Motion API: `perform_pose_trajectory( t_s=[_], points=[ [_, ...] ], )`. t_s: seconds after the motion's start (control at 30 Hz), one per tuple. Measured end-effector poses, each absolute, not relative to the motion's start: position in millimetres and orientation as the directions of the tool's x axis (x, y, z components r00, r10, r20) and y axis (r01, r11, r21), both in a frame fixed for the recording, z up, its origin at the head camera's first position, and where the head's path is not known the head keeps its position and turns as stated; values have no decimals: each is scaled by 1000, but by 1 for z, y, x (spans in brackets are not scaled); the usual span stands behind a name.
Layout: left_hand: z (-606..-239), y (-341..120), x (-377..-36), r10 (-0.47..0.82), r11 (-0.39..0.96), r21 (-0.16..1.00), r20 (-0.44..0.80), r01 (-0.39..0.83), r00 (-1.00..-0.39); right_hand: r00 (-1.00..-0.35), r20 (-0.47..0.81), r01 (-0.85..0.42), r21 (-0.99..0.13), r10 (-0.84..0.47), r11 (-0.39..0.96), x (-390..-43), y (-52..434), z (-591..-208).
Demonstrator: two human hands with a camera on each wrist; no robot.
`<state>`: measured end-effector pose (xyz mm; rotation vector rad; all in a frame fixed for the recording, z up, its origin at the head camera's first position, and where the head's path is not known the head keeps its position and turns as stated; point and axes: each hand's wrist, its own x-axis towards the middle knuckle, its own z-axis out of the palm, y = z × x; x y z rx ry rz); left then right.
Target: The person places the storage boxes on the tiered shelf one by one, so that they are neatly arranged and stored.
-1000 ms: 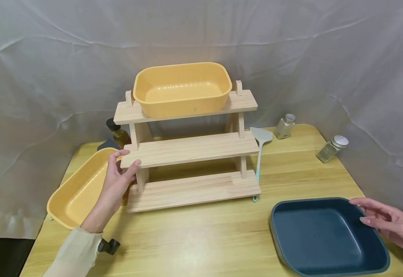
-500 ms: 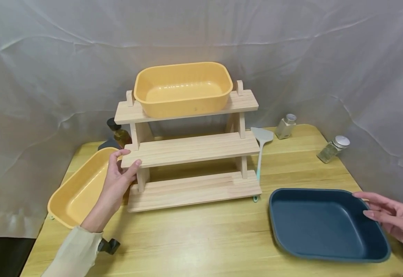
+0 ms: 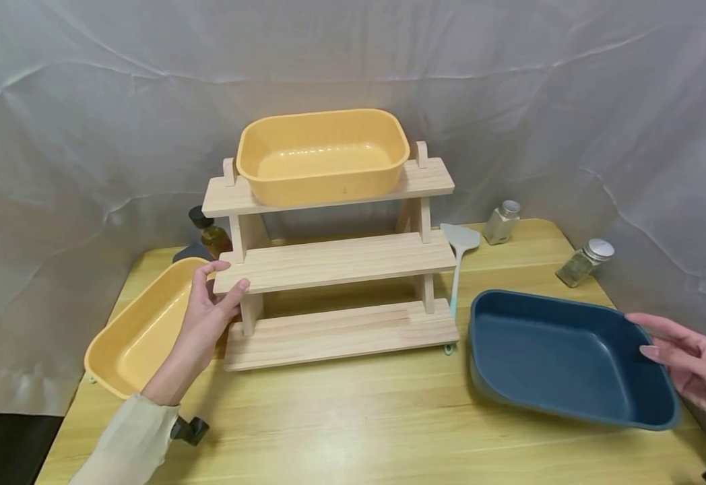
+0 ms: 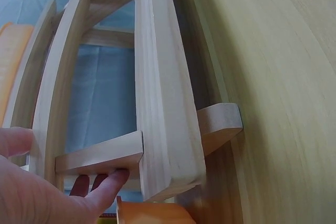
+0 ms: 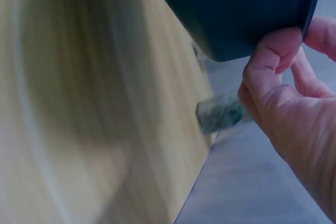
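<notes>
So the right hand [image 3: 689, 364] is gripping the dark blue rectangular dish [image 3: 565, 357] by its right end, fingers reaching over the rim and thumb underneath as far as the right wrist view shows. That dish is tilting, with its far side raised, hanging just over the counter [image 3: 353, 417] near the right edge and just beside the rack's bottom right corner. The left hand [image 3: 207, 313] is bracing the three-tier wooden rack [image 3: 335, 259], thumb lying along the front of the middle shelf's left end and fingers tucking in behind it, so it's holding the rack steady rather than carrying anything.

Where things are standing: one yellow dish [image 3: 323, 155] is sitting on the top shelf already, and a second yellow dish [image 3: 141, 330] is lying on the counter at the left edge, close against the rack's left side. Middle and bottom shelves are both bare. My read is one dish is racked, the blue one is off the counter, and the left yellow one isn't touched yet.

Other bits: a pale teal spatula [image 3: 457, 259] is leaning against the rack's right side, two spice jars [image 3: 585, 261] are lying toward the back right corner, and a dark-capped bottle [image 3: 207, 232] is peeking out behind the rack on the left.
</notes>
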<state>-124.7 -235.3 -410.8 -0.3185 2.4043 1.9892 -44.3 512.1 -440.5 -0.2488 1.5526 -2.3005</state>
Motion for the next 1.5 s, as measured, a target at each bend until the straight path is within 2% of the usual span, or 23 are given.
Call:
perform_pose_trajectory(
  t_s=[0.2, 0.43, 0.53, 0.77, 0.93, 1.13, 1.3, 1.5],
  points=[
    [-411, -235, -124, -153, 180, 971, -132, -159, -979, -900, -50, 261, -857, -433, -444, -51, 494, -418],
    [-411, -236, -125, -142, 176, 973, -126, -150, -982, -953, -149, 240, -902, -263, -358, -58, 459, -392],
    [-412, -236, -126, -137, 167, 976, -120, -142, -983, -955, -156, 245, -894, -251, -375, -62, 446, -383],
    [-416, -234, -128, -128, 167, 974, -133, -153, -983, -949, -105, 232, -871, -296, -433, -75, 418, -367],
    [-415, -233, -129, -132, 168, 973, -134, -155, -982, -956, -82, 210, -864, -283, -458, -92, 391, -357],
    [-413, -232, -131, -119, 168, 974, -130, -149, -984, -938, -40, 223, -831, -344, -510, -112, 355, -344],
    [-413, -232, -131, -116, 163, 975, -133, -151, -984, -932, -66, 244, -841, -355, -484, -123, 331, -336],
    [-412, -233, -129, -112, 166, 977, -117, -135, -987, -959, -88, 187, -911, -269, -367, -132, 302, -331]
  ],
)
